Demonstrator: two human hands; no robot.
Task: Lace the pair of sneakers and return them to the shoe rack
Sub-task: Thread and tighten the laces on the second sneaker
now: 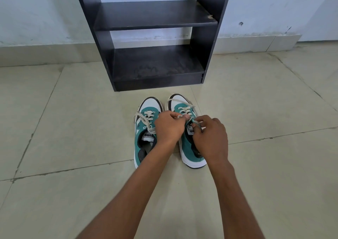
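Both hands are working at the throat of the right sneaker (190, 153), which stands on the tiled floor (73, 129) directly under them, toe toward the shoe rack (155, 68). The left hand (169, 127) is curled closed, thumb and forefinger pinching a strand of the cream lace (184, 109) near the upper eyelets. The right hand (212, 138) is also bent in over the tongue, its fingertips gathered on lace just beside the left hand's pinch; exactly which strand it holds is hidden by the fingers.

The left sneaker (144, 142) sits touching its partner, just to the left of the left hand. Its lace is threaded through the eyelets with loose ends trailing off the outer side, and it does not look tied.

By my judgement the lacing step is in hand, at the top rows of the right shoe, and well along. The next move calls for drawing the pinched strand through and evening the ends, perhaps a knot. After that the pair has to be lifted onto a shelf of the rack, which stands just beyond the hands with both visible shelves bare.
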